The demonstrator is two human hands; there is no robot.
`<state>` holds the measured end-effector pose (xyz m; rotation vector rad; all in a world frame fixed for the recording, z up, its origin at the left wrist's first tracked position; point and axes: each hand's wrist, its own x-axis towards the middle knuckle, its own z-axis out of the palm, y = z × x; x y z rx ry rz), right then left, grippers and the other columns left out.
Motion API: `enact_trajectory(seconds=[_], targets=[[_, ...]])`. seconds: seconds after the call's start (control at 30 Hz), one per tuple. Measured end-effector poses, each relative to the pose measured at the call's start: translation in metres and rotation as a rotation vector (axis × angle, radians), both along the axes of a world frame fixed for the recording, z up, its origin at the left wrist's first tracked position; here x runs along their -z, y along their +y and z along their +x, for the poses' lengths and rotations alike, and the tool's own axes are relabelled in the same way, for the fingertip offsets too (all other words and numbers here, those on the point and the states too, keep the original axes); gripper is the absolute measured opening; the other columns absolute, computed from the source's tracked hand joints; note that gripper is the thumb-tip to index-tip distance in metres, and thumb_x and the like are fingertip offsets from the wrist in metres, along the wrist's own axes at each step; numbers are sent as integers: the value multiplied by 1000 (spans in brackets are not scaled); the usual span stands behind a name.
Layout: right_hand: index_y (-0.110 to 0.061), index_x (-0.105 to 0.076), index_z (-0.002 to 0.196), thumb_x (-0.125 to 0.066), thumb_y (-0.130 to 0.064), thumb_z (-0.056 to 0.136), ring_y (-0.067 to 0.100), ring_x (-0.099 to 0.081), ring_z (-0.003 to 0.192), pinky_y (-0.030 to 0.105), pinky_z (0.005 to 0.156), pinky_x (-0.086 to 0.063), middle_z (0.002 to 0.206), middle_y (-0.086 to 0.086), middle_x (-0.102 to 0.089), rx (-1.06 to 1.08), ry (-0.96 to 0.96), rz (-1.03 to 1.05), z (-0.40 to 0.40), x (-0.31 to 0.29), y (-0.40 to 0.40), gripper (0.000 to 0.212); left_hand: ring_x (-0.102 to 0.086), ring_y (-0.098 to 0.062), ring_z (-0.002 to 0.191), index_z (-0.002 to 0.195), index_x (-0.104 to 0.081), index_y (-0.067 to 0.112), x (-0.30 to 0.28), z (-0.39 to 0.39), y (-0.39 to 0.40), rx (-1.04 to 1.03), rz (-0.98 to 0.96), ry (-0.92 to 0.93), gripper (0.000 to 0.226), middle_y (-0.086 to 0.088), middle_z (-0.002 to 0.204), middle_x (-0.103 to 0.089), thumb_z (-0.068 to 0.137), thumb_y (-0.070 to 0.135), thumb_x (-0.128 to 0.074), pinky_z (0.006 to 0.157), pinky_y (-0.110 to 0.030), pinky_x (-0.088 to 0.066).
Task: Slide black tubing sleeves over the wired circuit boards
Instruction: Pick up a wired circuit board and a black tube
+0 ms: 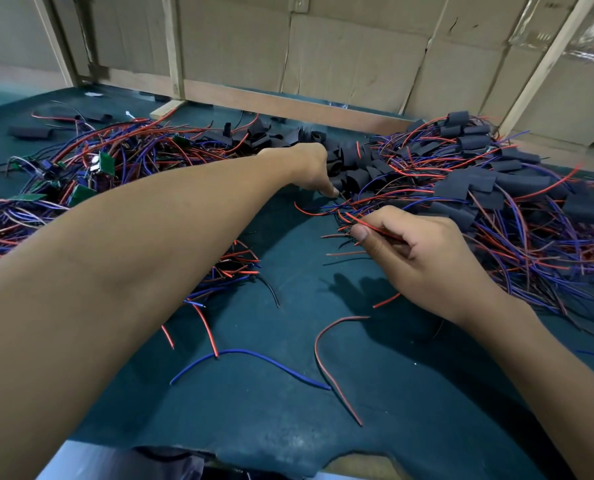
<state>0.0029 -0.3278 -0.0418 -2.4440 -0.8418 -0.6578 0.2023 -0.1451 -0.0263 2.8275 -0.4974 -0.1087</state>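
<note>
A heap of loose black tubing sleeves [356, 174] lies at the middle back of the table. My left hand [311, 168] reaches into its near edge, thumb tip down beside a sleeve; its fingers are hidden behind the hand. My right hand [417, 254] pinches a red wire [368, 225] between thumb and forefinger, at the edge of a tangle of red and blue leads. Bare green circuit boards [106, 162] with wires are piled at the left. Sleeved boards [475, 188] with trailing wires are piled at the right.
The dark green table mat [288, 427] carries loose wires in front: a blue one [254, 355] and a red one [330, 372]. Cardboard sheets [351, 60] on a wooden frame close the back. The mat's torn front edge [271, 459] lies nearest me.
</note>
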Motion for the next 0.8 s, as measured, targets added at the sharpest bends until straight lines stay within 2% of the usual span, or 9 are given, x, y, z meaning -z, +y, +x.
enact_trajectory(seconds=[0.13,0.23,0.27,0.33,0.43,0.5,0.57,0.7,0.8], targets=[[-15,-67,93,-54,-31,104,-1,-42,59,26,58,-32,65,-13,-44,10,-6,-20,2,2,-1,23,-59,-41,79,66,-50,13,3,-12,-2,66,208,-165,47,-2,66,-48,90,52,-62,81,-49,-55],[-14,-67,93,-52,-34,104,6,-47,62,31,60,-38,64,-8,-48,19,-1,-10,1,3,1,28,-62,-41,91,89,-60,9,6,-22,-2,97,337,-271,44,-11,91,-58,94,52,-51,84,-51,-55],[-12,-68,93,-50,-36,105,11,-49,64,34,62,-40,65,-4,-50,29,18,-2,0,2,2,32,-62,-40,88,83,-59,10,3,-26,0,117,332,-271,43,-12,90,-58,94,50,-51,83,-51,-56],[-10,-70,94,-45,-38,106,14,-57,70,33,69,-45,71,-4,-59,16,79,54,-4,0,3,39,-59,-36,72,62,-48,14,-3,-40,6,166,280,-277,44,-6,70,-51,90,48,-54,73,-48,-57],[-15,-73,93,-43,-31,108,3,-65,86,18,78,-46,84,-15,-70,-36,140,209,-8,-5,4,37,-56,-34,62,61,-59,11,-9,-71,18,202,159,-328,52,-8,59,-53,81,57,-48,60,-37,-52],[-15,-70,87,-46,-25,109,-2,-58,70,11,66,-37,68,-24,-60,-11,142,250,-9,-7,5,34,-56,-33,66,70,-66,9,-11,-97,24,279,71,-393,55,-11,64,-59,81,57,-44,63,-38,-51],[-15,-69,85,-49,-23,108,-1,-51,60,11,60,-32,61,-24,-53,32,149,298,-9,-8,7,32,-54,-31,66,72,-67,3,-10,-123,32,382,-61,-492,50,-13,68,-59,85,49,-50,66,-40,-48],[-17,-71,83,-57,-23,104,5,-49,59,16,58,-34,63,-14,-56,70,152,357,-12,-9,12,26,-57,-27,73,88,-72,2,3,-162,47,455,-346,-625,26,-10,80,-61,91,26,-67,72,-38,-49],[-12,-72,84,-59,-24,102,14,-54,66,26,64,-41,73,3,-64,69,108,389,-14,-9,17,26,-60,-28,82,99,-72,-1,13,-172,50,439,-454,-686,22,-11,90,-64,91,20,-69,79,-38,-50]])
